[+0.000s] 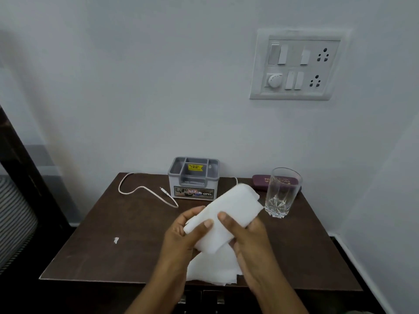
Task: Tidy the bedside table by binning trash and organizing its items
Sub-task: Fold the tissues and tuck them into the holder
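Centrally, left hand [181, 236] and right hand [247, 239], grip closed round folded tissue [226, 211]; glass [282, 193] beside, organizer [193, 177] behind.

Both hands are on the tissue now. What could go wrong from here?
The drinking glass stands close to the right hand; a sweep of the folded tissue might tip it. The loose tissue sheet lies at the front edge of the table and may slip off. The small paper scrap, far left, could be overlooked.
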Demonstrator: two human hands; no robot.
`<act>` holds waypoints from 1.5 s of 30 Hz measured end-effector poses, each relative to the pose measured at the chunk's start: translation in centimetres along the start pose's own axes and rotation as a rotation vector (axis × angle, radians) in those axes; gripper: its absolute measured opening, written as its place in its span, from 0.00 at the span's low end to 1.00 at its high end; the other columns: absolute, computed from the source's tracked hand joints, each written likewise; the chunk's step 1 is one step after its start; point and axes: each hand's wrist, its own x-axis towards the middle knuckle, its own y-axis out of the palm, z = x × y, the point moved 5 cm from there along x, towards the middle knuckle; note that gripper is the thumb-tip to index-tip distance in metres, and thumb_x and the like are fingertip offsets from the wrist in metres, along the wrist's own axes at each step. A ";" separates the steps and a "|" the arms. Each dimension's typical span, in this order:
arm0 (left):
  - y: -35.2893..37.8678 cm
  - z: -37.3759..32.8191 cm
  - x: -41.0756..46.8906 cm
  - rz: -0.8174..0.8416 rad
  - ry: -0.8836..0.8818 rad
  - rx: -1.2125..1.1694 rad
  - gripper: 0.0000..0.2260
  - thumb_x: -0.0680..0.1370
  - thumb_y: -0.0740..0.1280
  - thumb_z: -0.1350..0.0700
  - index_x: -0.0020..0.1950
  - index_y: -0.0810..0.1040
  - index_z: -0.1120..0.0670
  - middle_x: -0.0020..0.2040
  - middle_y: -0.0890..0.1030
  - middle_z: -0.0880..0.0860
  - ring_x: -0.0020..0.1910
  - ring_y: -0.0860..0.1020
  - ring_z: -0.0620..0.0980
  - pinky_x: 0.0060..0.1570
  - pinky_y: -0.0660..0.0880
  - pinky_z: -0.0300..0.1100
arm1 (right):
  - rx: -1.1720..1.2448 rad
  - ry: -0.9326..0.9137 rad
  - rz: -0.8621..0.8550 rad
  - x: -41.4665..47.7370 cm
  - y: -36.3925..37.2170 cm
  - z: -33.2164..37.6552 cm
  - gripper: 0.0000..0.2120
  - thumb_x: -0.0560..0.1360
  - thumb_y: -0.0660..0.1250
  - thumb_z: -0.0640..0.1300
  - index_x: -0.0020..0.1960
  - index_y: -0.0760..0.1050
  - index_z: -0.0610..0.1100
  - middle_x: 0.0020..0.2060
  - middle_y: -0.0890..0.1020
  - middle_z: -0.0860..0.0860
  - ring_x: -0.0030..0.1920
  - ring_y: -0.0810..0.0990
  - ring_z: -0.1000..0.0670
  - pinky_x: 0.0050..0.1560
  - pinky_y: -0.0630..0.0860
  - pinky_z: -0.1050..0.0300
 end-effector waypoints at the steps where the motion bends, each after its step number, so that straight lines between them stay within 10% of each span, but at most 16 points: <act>1: -0.1 -0.5 0.3 0.030 0.000 0.011 0.18 0.67 0.72 0.60 0.56 0.78 0.57 0.48 0.83 0.59 0.40 0.82 0.50 0.34 0.79 0.40 | -0.118 -0.033 -0.024 0.8 -0.1 0.7 0.14 0.67 0.74 0.38 0.52 0.78 0.42 0.45 0.85 0.44 0.48 0.84 0.44 0.52 0.79 0.39; 6: 0.1 -7.5 4.9 0.164 0.201 0.360 0.15 0.72 0.70 0.57 0.58 0.78 0.56 0.44 0.85 0.51 0.43 0.83 0.43 0.39 0.77 0.32 | -0.736 -0.279 0.113 5.8 2.6 7.3 0.18 0.68 0.75 0.42 0.51 0.72 0.56 0.44 0.80 0.61 0.45 0.81 0.61 0.42 0.79 0.63; 14: 1.0 -13.7 16.7 0.108 0.444 0.460 0.02 0.75 0.68 0.60 0.45 0.79 0.57 0.39 0.81 0.48 0.33 0.78 0.33 0.34 0.70 0.24 | -0.903 -0.363 0.113 18.2 6.0 9.4 0.36 0.65 0.77 0.44 0.69 0.64 0.47 0.60 0.76 0.49 0.59 0.75 0.48 0.56 0.77 0.51; 19: -1.2 -11.8 21.2 0.089 0.455 0.436 0.01 0.76 0.67 0.59 0.45 0.78 0.55 0.39 0.80 0.49 0.34 0.78 0.33 0.34 0.71 0.25 | -1.035 -0.395 0.119 22.4 7.1 6.0 0.30 0.68 0.74 0.38 0.67 0.68 0.43 0.58 0.78 0.45 0.52 0.75 0.50 0.38 0.70 0.69; 29: -3.6 -9.3 24.3 0.097 0.498 0.583 0.08 0.74 0.68 0.62 0.53 0.79 0.59 0.45 0.82 0.48 0.41 0.82 0.39 0.45 0.78 0.33 | -1.236 -0.406 0.210 24.3 8.0 2.1 0.31 0.67 0.74 0.46 0.67 0.67 0.51 0.56 0.80 0.47 0.55 0.78 0.43 0.55 0.75 0.44; 41: -3.3 -8.5 24.8 0.063 0.436 0.787 0.04 0.73 0.71 0.57 0.45 0.81 0.56 0.39 0.82 0.49 0.36 0.79 0.43 0.33 0.74 0.27 | -1.050 -0.342 0.142 23.7 5.8 3.7 0.24 0.70 0.72 0.44 0.64 0.71 0.45 0.55 0.79 0.46 0.52 0.79 0.46 0.45 0.80 0.50; 45: -3.9 -8.3 24.8 0.033 0.412 0.820 0.01 0.72 0.72 0.57 0.41 0.81 0.54 0.38 0.82 0.50 0.36 0.79 0.45 0.37 0.76 0.32 | -1.246 -0.408 0.113 24.1 6.1 3.4 0.24 0.71 0.71 0.50 0.65 0.71 0.48 0.58 0.79 0.48 0.57 0.76 0.45 0.58 0.72 0.42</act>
